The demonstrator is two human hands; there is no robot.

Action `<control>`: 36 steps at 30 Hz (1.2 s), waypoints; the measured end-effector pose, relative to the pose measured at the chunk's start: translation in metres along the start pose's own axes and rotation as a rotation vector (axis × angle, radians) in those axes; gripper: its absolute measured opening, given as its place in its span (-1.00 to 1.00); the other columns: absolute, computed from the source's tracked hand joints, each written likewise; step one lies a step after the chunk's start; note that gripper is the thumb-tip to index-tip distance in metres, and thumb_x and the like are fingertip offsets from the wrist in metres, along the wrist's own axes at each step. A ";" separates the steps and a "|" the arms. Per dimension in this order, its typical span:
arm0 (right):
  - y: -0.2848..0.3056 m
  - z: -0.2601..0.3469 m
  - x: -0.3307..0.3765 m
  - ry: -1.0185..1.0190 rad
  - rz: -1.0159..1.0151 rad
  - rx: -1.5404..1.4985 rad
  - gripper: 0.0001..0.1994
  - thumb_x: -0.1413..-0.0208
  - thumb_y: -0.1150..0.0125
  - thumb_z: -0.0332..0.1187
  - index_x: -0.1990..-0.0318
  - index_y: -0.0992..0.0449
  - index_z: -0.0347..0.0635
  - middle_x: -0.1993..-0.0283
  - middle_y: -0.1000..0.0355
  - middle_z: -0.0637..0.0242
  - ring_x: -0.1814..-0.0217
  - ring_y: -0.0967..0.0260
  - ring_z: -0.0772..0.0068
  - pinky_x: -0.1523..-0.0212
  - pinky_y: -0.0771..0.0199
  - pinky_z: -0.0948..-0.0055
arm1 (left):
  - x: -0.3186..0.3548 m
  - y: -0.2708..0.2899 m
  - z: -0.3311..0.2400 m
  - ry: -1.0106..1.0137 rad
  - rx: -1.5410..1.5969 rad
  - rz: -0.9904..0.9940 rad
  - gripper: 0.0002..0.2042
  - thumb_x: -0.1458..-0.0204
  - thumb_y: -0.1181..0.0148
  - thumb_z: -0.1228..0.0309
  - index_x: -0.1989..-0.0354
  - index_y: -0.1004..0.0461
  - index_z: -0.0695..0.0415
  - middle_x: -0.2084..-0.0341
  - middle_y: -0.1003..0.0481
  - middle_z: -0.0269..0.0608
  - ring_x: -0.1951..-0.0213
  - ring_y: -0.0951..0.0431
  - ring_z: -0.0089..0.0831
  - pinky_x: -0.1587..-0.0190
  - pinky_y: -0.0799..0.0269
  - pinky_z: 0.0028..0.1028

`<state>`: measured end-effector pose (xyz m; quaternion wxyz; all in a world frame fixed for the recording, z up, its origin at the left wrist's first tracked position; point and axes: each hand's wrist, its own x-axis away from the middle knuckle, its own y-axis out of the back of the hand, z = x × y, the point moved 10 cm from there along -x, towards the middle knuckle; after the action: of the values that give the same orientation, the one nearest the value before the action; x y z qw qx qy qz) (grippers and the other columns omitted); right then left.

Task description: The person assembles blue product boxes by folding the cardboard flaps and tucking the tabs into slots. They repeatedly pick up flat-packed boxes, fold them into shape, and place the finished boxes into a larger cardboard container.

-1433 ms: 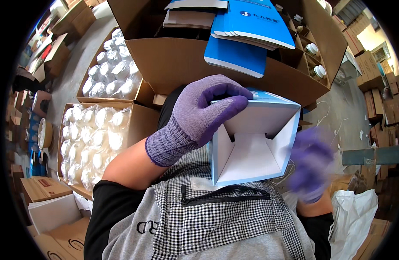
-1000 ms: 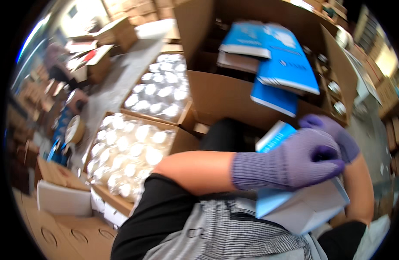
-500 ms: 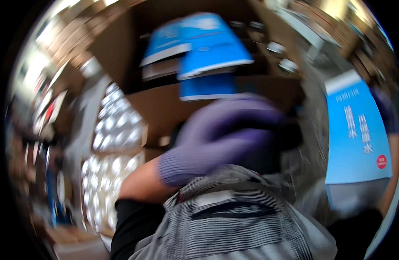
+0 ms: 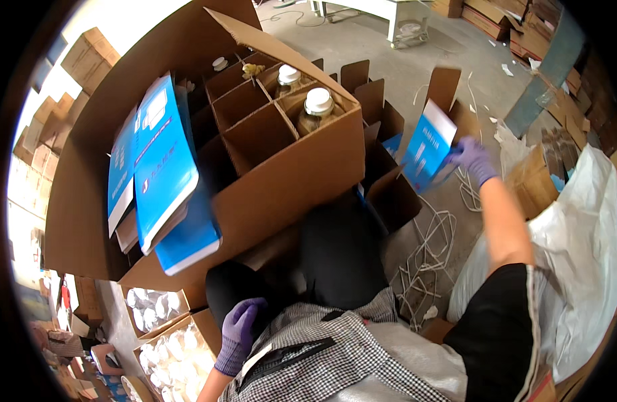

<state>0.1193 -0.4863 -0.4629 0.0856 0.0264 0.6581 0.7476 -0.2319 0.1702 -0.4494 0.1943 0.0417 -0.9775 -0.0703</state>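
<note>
- Head view, right of frame: right hand [image 4: 474,159], purple-gloved, arm stretched out, grip closed on the lower right corner of a blue-and-white carton [image 4: 427,145].
- Carton is held in the air at upper right, above the floor and just beside the open divided box [image 4: 291,144]; most of it lies up and left of the grip.
- Judged light, thin card, easily creased; better held by an edge or corner than squeezed across the faces.
- Lower left: left hand [image 4: 238,331], also gloved, fingers loosely curled against the dark trousers, holding nothing.
- Capped jars [image 4: 318,104] stand in the box's far cells; flat blue cartons [image 4: 162,167] lean at left.
</note>
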 end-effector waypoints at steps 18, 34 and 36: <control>-0.168 0.014 -0.034 0.118 -0.023 -0.698 -0.55 -0.20 0.01 -0.52 -0.27 -0.37 -0.24 -0.24 -0.41 0.10 -0.24 -0.38 0.28 -0.26 -0.34 0.37 | 0.055 0.004 -0.304 -1.210 -0.999 -0.527 -0.24 0.39 -0.55 0.29 -0.12 -0.45 0.22 -0.20 -0.33 0.14 -0.19 -0.36 0.13 -0.19 -0.28 0.01; 0.098 0.462 0.287 0.370 1.162 -1.669 -0.43 -0.29 -0.18 -0.06 -0.24 -0.34 -0.37 -0.08 -0.49 0.19 -0.08 -0.45 0.36 -0.14 -0.43 0.39 | 0.133 -0.055 -0.193 -1.449 -1.135 -0.208 -0.76 0.08 -0.28 0.28 0.21 -0.60 0.02 0.20 -0.50 -0.33 0.19 -0.53 -0.40 0.22 -0.48 -0.33; 0.087 0.472 0.297 0.442 1.090 -1.517 -0.46 -0.25 -0.24 -0.05 -0.15 -0.42 -0.37 -0.06 -0.51 0.21 -0.06 -0.45 0.42 -0.14 -0.44 0.38 | 0.111 -0.049 -0.160 -1.275 -1.064 -0.131 -0.65 0.16 -0.38 0.22 0.15 -0.58 0.00 0.08 -0.46 -0.26 0.02 -0.48 -0.26 0.04 -0.44 -0.19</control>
<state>-0.1093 0.0143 -0.3357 -0.4056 0.1246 -0.1024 0.8997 -0.2698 0.0904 -0.2691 -0.4071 -0.0468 -0.7322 -0.5440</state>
